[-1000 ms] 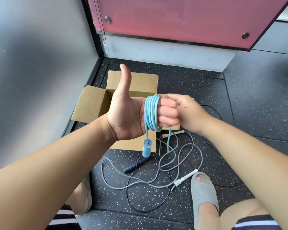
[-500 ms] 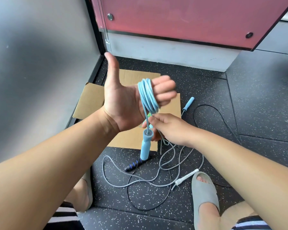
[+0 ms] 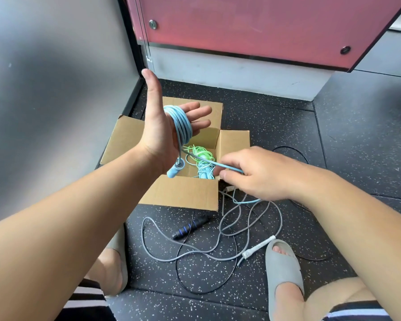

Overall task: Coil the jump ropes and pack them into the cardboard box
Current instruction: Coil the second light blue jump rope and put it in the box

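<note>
A light blue jump rope (image 3: 182, 126) is coiled in several turns around the palm of my left hand (image 3: 166, 128), held flat with fingers spread above the open cardboard box (image 3: 183, 192). One blue handle (image 3: 174, 171) dangles below the wrist. My right hand (image 3: 252, 172) pinches the rope's free strand just right of the box. Inside the box lies a coiled green rope (image 3: 200, 155) with other rope ends beside it.
On the dark speckled floor lie a loose grey rope (image 3: 218, 256) with a white handle (image 3: 258, 247), and a black rope with a black-and-blue handle (image 3: 191, 227). My feet in grey slippers (image 3: 284, 274) flank them. A grey wall stands left, a red panel behind.
My left hand opened flat and tipped over the box, uncovering its inside. My right hand dropped lower and moved right, pulling the free blue strand out sideways.
</note>
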